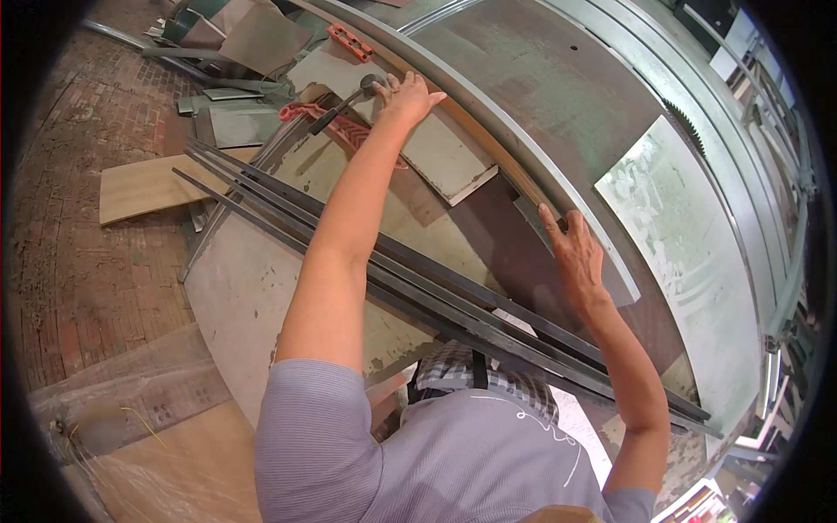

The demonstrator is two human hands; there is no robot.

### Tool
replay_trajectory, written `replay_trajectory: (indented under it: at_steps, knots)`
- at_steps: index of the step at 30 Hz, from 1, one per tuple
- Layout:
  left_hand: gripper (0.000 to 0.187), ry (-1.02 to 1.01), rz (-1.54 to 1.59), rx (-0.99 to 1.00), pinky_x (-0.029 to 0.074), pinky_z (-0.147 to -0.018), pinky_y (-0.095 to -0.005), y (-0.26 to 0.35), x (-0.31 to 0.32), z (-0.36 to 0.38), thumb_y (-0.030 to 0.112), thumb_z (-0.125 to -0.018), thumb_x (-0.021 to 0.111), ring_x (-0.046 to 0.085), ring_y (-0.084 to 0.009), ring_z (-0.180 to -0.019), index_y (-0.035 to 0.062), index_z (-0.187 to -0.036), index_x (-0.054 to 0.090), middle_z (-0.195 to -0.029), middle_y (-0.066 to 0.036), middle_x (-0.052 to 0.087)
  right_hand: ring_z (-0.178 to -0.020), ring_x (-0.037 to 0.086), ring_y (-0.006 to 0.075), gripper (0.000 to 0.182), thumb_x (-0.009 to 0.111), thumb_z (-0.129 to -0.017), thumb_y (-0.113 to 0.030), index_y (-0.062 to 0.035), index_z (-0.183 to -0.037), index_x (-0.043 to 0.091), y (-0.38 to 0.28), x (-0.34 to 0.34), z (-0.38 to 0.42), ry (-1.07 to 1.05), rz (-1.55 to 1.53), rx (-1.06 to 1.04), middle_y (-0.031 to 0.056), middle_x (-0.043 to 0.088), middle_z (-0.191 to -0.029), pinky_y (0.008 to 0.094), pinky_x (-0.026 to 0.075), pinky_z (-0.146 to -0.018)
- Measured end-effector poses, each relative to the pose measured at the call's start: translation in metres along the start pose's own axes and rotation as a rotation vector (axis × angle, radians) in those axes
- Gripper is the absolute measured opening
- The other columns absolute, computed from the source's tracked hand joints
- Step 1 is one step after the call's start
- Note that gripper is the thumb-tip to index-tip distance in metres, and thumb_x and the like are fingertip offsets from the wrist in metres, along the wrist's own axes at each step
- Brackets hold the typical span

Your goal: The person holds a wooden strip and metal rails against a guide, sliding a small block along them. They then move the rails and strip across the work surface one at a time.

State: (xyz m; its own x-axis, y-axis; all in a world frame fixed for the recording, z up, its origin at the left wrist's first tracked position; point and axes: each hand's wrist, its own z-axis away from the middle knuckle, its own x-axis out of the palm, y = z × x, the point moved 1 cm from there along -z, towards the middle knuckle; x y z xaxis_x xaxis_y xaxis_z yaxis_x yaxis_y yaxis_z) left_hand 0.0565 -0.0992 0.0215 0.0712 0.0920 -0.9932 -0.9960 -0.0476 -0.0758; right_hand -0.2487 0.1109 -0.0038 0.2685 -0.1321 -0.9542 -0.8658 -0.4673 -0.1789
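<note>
My left hand (408, 101) lies over a long wooden strip (488, 138), fingers spread and thumb out to the right. Just beside its fingertips is the round head of a hammer (370, 84) with a dark handle. Lower along the strip, my right hand (577, 254) has its thumb and bent fingers around the strip's near end; the exact contact is partly hidden. A long pale metal bar (545, 155) runs along the far side of the strip. Beneath my left arm is a pale rectangular board (449, 157) with worn edges.
Several dark metal bars (488, 301) cross the table in front of my body. An orange-red tool (349, 42) and a red-handled saw-like tool (336, 122) lie at the upper left. A toothed blade (684, 126) shows at right, near a whitish sheet (689, 227). A plywood piece (148, 187) juts out left.
</note>
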Motion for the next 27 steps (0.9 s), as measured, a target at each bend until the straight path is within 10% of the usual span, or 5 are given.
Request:
replay_trajectory:
  at_steps: [27]
  knots:
    - [0.071, 0.056, -0.057, 0.004, 0.017, -0.099, -0.0668, -0.073, 0.006, -0.075, 0.057, -0.086, 0.039, 0.023, -0.0416, -0.129, 0.0033, -0.131, 0.038, -0.137, -0.009, 0.035, -0.082, 0.054, 0.0229, 0.058, 0.055, -0.071, 0.001, -0.0137, -0.126, 0.047, -0.030, 0.027, -0.095, 0.018, 0.004, -0.023, 0.0115, 0.043, -0.093, 0.0310, 0.051, -0.062]
